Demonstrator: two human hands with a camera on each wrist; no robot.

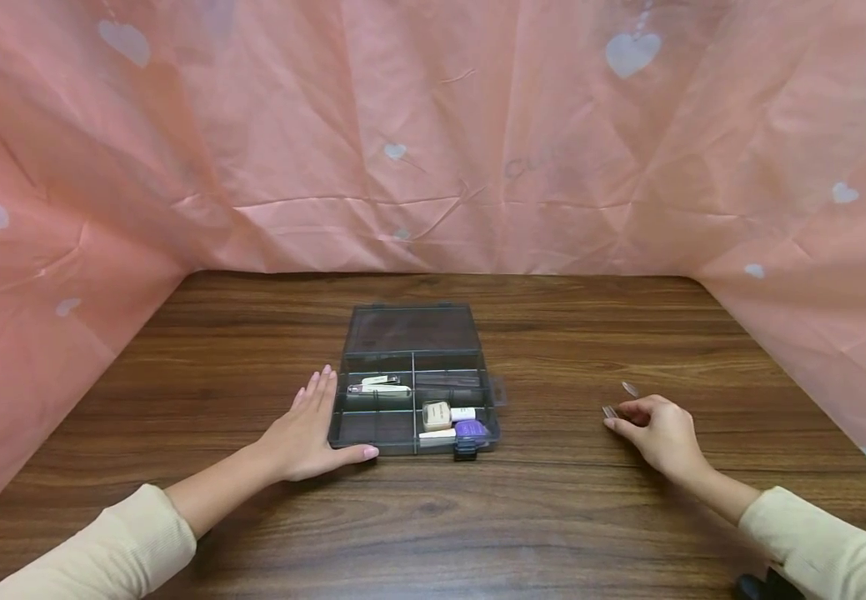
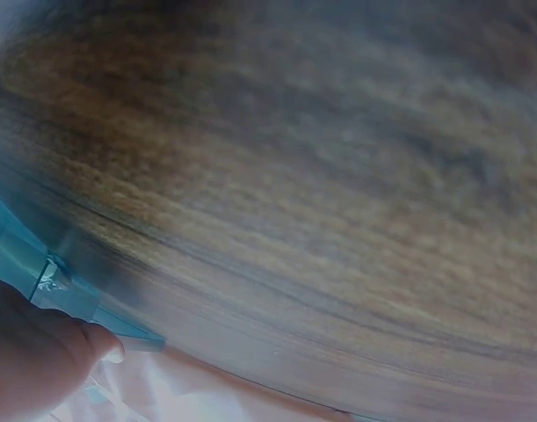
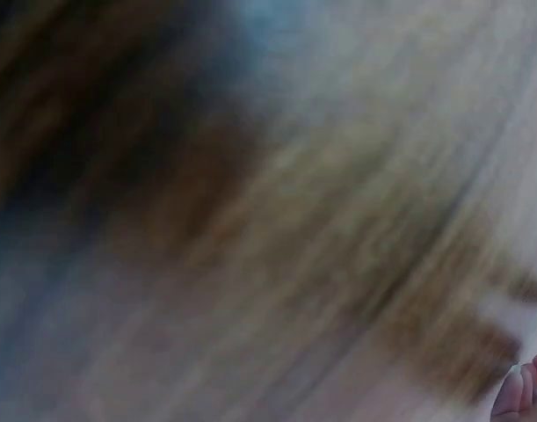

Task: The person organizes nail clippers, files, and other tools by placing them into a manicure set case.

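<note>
A grey see-through divided box stands with its lid laid back. My left hand rests along its left side, fingers straight and thumb at the front edge. In the left wrist view the thumb shows beside the box wall. Off to the right, my right hand pinches a small clear piece between thumb and forefinger, close over the table. Just beyond the fingers lies another small clear, oval piece. The right wrist view shows only fingertips at its lower corner.
Inside the box, nail clippers and a longer pale clipper-like tool lie left; a beige nail polish bottle and a purple one lie front right. A black latch juts forward. Pink cloth walls the wooden table.
</note>
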